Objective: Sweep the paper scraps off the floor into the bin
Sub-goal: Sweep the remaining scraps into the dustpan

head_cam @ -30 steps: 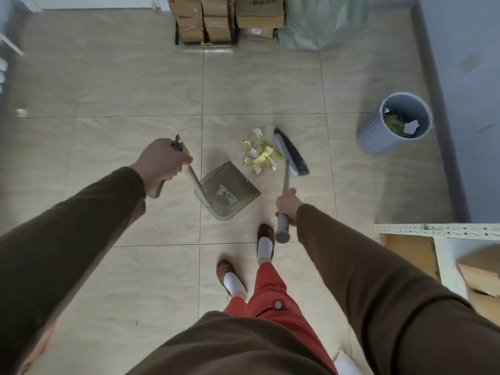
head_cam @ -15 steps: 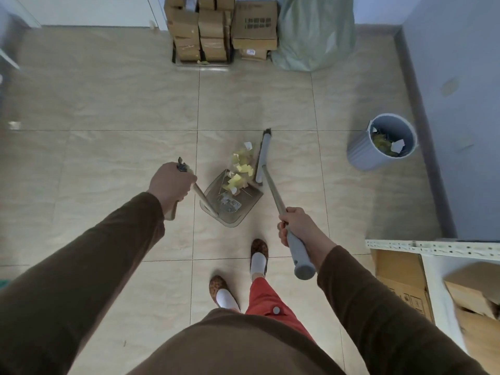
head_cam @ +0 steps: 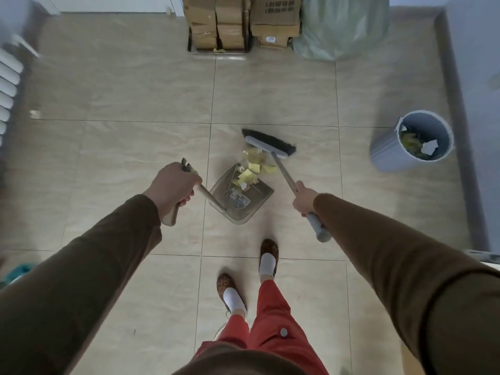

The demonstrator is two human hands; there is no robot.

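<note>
Yellow and white paper scraps point(head_cam: 253, 170) lie at the mouth of a clear grey dustpan point(head_cam: 243, 204) on the tiled floor, some inside it. My left hand point(head_cam: 174, 186) is shut on the dustpan's long handle. My right hand point(head_cam: 304, 198) is shut on the grey broom handle. The broom head point(head_cam: 269, 142) with black bristles rests on the floor just beyond the scraps. A grey-blue round bin point(head_cam: 414, 142) stands at the right, holding earlier scraps.
Stacked cardboard boxes point(head_cam: 240, 23) and a pale green bag point(head_cam: 341, 28) line the far wall. A grey wall point(head_cam: 476, 104) runs along the right behind the bin. A white radiator point(head_cam: 8, 85) is at the left. My feet point(head_cam: 249, 277) stand just behind the dustpan.
The broom head has turned from edge-on beside the scraps to lying crosswise beyond them. The scraps have shifted toward and partly into the dustpan. My view has shifted left.
</note>
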